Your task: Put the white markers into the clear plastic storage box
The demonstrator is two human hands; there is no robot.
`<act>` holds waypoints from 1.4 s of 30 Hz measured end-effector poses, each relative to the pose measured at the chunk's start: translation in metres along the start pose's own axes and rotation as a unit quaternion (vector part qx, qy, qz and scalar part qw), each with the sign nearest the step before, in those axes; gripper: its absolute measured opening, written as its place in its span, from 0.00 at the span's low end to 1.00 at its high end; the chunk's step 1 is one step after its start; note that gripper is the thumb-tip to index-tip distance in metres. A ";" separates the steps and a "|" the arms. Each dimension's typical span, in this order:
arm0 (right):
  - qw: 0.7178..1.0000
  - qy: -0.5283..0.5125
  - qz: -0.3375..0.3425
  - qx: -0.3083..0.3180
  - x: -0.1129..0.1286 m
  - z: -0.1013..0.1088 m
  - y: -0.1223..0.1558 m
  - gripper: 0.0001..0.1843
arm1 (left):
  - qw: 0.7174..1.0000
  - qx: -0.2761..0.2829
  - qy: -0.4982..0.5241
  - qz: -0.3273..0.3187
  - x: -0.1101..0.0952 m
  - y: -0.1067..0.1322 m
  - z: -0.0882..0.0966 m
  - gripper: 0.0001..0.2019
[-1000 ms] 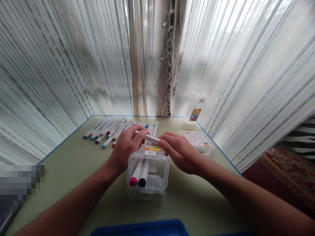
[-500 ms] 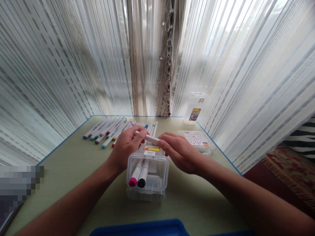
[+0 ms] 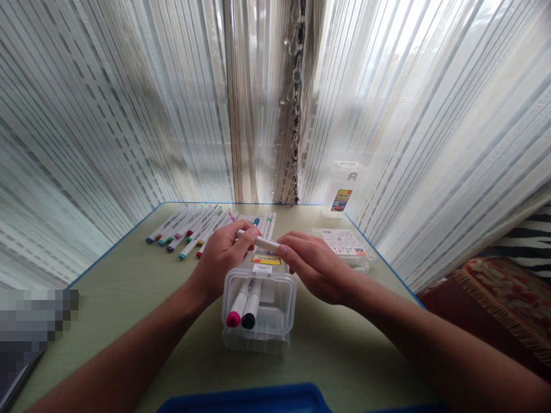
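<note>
A white marker (image 3: 266, 243) is held crosswise between both hands, just above a clear plastic box (image 3: 260, 312) on the green table. My left hand (image 3: 224, 256) pinches its left end and my right hand (image 3: 314, 265) pinches its right end. Two markers stand in the box, one with a pink cap (image 3: 233, 319) and one with a black cap (image 3: 248, 321). Behind my hands several loose markers (image 3: 189, 227) lie in a row.
A clear lid with a printed label (image 3: 344, 243) lies right of my hands. A second clear case (image 3: 342, 189) stands against the curtain at the back right. A blue tray edge (image 3: 245, 398) lies at the near table edge. Curtains surround the table.
</note>
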State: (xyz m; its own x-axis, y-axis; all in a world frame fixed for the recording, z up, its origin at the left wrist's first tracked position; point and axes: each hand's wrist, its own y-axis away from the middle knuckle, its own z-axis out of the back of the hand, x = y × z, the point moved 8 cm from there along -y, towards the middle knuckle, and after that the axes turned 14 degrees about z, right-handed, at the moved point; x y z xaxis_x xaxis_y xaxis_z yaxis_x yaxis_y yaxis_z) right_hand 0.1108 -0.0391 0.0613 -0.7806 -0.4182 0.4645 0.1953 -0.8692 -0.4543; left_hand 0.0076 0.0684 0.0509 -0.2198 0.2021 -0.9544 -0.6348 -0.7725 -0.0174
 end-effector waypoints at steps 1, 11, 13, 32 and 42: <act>1.000 -0.001 0.000 -0.001 0.000 0.000 0.000 0.20 | 1.000 0.003 0.004 -0.001 0.000 0.000 0.000 0.14; 1.000 -0.002 0.005 -0.007 0.000 0.000 0.000 0.20 | 1.000 -0.001 -0.013 -0.006 -0.001 0.001 0.000 0.14; 1.000 -0.001 0.007 -0.008 -0.001 0.000 0.000 0.20 | 1.000 0.000 -0.007 -0.010 -0.001 0.001 0.000 0.15; 1.000 -0.010 0.008 -0.014 -0.002 0.000 0.001 0.19 | 1.000 0.003 -0.011 -0.014 0.001 -0.001 0.000 0.15; 0.999 -0.024 0.004 -0.025 -0.006 -0.002 0.002 0.19 | 1.000 0.005 -0.017 -0.009 0.005 -0.002 -0.001 0.15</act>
State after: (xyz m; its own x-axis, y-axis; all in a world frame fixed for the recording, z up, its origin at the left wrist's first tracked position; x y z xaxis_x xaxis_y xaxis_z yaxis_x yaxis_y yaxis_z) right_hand 0.1142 -0.0375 0.0561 -0.7498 -0.4387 0.4953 0.1707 -0.8515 -0.4958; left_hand 0.0090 0.0704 0.0456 -0.2331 0.2356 -0.9435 -0.6457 -0.7630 -0.0310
